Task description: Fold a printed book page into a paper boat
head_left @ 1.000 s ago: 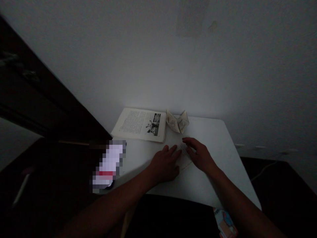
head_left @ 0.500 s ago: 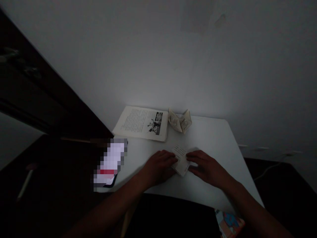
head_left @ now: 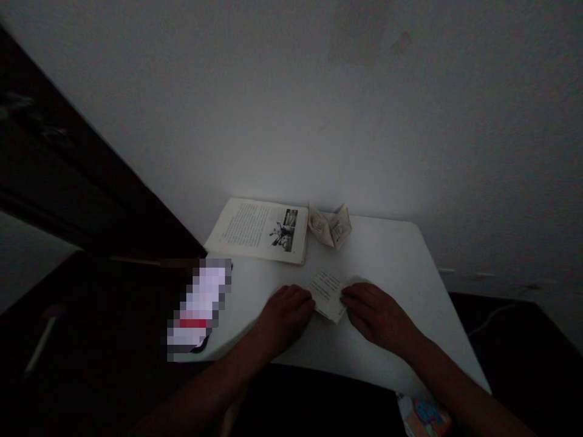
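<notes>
The folded sheet point(head_left: 327, 294) is pinched at its left edge by the left hand point(head_left: 286, 312), fingers curled, and it is gripped at its right edge by the right hand point(head_left: 378, 315). It is kept low on the table point(head_left: 401, 255), in front of the open book point(head_left: 259, 229). A crumpled paper shape point(head_left: 331, 226) is seen just right of the book.

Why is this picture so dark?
Head view: the room is dim, so the left side goes nearly black; light falls on the white table and wall, so the folded printed paper between left hand and right hand shows, its print too small to read; a pixelated patch hides something at the table's left edge.
</notes>
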Action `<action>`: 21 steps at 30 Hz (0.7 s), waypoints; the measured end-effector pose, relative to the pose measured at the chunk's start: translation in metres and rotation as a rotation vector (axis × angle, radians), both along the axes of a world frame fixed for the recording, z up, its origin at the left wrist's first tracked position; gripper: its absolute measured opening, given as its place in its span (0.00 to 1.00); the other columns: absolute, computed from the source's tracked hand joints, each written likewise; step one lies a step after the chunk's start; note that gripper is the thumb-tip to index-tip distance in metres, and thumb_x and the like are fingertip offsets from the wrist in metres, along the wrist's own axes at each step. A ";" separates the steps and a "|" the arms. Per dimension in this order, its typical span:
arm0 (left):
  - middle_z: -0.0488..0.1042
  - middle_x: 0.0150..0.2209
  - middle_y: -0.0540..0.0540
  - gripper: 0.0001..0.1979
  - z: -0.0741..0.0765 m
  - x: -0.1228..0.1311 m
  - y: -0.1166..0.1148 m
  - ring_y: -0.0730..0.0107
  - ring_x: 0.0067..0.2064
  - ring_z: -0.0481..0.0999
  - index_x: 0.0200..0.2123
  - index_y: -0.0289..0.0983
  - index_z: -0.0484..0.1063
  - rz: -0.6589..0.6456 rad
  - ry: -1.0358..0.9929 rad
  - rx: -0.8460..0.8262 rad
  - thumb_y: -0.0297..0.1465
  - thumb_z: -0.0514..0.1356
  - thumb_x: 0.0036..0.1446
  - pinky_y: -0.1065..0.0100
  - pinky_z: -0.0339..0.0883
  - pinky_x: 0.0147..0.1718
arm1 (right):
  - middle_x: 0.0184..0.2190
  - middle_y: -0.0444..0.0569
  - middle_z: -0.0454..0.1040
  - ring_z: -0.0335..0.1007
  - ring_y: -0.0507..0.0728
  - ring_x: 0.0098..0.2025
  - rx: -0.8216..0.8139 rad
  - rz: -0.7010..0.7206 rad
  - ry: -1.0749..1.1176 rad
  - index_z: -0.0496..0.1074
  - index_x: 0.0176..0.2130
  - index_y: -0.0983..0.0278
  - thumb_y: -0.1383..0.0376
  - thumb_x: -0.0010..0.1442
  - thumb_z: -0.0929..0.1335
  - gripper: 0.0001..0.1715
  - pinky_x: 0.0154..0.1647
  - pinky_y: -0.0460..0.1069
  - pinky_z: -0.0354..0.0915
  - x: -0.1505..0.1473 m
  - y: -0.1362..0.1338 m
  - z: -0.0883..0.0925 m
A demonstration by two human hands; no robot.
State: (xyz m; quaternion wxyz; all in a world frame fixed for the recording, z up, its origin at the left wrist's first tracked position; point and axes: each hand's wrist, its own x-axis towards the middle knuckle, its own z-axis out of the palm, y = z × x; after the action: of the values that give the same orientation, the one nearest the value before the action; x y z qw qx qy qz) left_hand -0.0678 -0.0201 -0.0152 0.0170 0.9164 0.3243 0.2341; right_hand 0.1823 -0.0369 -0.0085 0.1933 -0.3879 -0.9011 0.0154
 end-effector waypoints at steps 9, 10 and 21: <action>0.69 0.29 0.45 0.08 0.003 -0.002 -0.004 0.68 0.33 0.66 0.30 0.36 0.71 0.198 -0.021 -0.015 0.30 0.53 0.58 0.64 0.62 0.34 | 0.38 0.54 0.74 0.67 0.58 0.42 0.050 -0.042 0.070 0.72 0.43 0.65 0.68 0.59 0.65 0.12 0.45 0.56 0.65 0.004 0.002 -0.002; 0.68 0.29 0.45 0.09 0.004 -0.001 -0.004 0.68 0.33 0.66 0.30 0.36 0.71 0.219 -0.008 -0.022 0.30 0.53 0.59 0.63 0.62 0.34 | 0.38 0.54 0.74 0.67 0.57 0.41 0.043 -0.051 0.072 0.72 0.42 0.65 0.68 0.59 0.64 0.12 0.45 0.56 0.65 0.004 0.003 -0.002; 0.68 0.30 0.45 0.11 0.009 0.005 -0.002 0.66 0.34 0.66 0.29 0.36 0.70 0.353 0.057 -0.143 0.34 0.52 0.60 0.62 0.60 0.35 | 0.34 0.52 0.72 0.65 0.56 0.38 -0.061 -0.159 0.070 0.73 0.36 0.66 0.64 0.62 0.61 0.13 0.43 0.53 0.60 -0.005 0.007 0.007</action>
State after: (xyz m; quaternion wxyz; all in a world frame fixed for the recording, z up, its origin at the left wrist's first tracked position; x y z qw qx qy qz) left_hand -0.0625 -0.0223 -0.0066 0.0314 0.8480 0.4962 0.1836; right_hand 0.1774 -0.0303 -0.0017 0.2134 -0.4630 -0.8593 0.0409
